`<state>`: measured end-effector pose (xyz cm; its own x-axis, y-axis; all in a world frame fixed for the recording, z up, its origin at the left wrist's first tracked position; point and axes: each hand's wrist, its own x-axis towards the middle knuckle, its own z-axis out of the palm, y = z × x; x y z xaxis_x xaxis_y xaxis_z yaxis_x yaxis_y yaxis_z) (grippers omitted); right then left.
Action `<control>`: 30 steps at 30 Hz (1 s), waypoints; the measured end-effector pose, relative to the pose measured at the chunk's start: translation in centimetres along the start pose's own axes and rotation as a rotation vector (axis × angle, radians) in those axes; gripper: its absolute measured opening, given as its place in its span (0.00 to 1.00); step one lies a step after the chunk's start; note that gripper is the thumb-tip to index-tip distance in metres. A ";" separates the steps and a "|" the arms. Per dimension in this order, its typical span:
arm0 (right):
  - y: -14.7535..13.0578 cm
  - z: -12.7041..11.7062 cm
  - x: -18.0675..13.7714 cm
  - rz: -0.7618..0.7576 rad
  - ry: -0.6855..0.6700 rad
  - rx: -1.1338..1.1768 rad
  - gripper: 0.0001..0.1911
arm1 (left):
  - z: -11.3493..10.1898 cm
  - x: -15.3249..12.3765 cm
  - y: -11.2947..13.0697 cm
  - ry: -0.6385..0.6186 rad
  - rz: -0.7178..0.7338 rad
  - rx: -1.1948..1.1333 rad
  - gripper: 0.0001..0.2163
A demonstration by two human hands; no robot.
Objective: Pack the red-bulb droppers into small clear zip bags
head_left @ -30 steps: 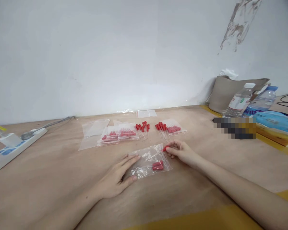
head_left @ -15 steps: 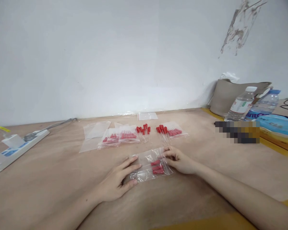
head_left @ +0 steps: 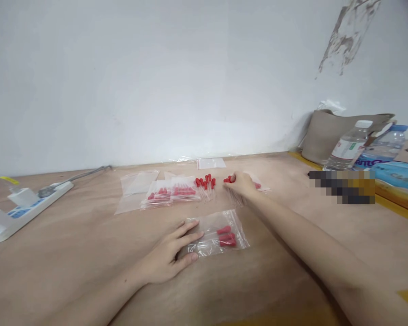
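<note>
A clear zip bag lies flat on the table with several red-bulbed droppers inside. My left hand rests on the bag's left edge, fingers spread and lying flat. Farther back, my right hand reaches over a small pile of loose droppers, its fingers pinched at a red bulb; the hand hides part of the pile. Left of it lies another loose pile of droppers, thin clear stems pointing toward me. Behind my right hand, a filled bag is partly covered.
Filled bags of droppers overlap at the back left, beside flat bags without droppers. A small bag lies near the wall. A power strip is at far left; water bottles and a blue pack stand right.
My right hand has let go of the bag's right edge and moved away from me to the right pile of droppers. My left hand stays on the bag.
</note>
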<state>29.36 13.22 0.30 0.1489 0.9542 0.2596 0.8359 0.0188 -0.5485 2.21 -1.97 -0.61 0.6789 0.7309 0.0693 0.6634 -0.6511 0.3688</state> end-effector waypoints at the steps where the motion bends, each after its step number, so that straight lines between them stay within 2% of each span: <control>1: -0.4 0.3 0.0 0.010 -0.016 -0.004 0.09 | 0.0 0.0 0.0 -0.002 0.001 0.005 0.21; 3: -0.9 0.7 0.2 0.041 -0.034 0.006 0.06 | 0.0 0.0 0.0 -0.005 -0.002 0.014 0.21; 7: -1.0 0.8 0.6 0.095 -0.023 0.059 0.06 | 0.1 0.0 0.0 0.005 -0.001 0.013 0.21; 13: -0.4 -1.3 0.2 0.134 -0.063 0.285 0.13 | 0.0 0.0 0.0 0.009 0.000 0.006 0.21; 16: 0.5 -2.9 -1.2 0.136 -0.094 0.452 0.14 | 0.0 0.1 0.0 0.016 0.006 0.009 0.21; 19: 1.9 -3.7 -3.5 0.180 -0.049 0.778 0.08 | 0.0 0.1 0.1 0.027 0.020 0.018 0.21; 22: 2.9 -3.5 -6.0 0.276 0.022 1.077 0.15 | 0.0 0.1 0.1 0.025 0.021 0.032 0.21; 30: 2.1 -2.2 -8.8 0.490 -0.062 1.294 0.07 | -0.5 1.1 -0.1 -0.025 0.045 0.044 0.25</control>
<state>30.92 4.17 -1.39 0.2302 0.9548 -0.1881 -0.3796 -0.0898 -0.9208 2.73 -1.04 -0.11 0.7154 0.6960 0.0618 0.6451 -0.6918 0.3244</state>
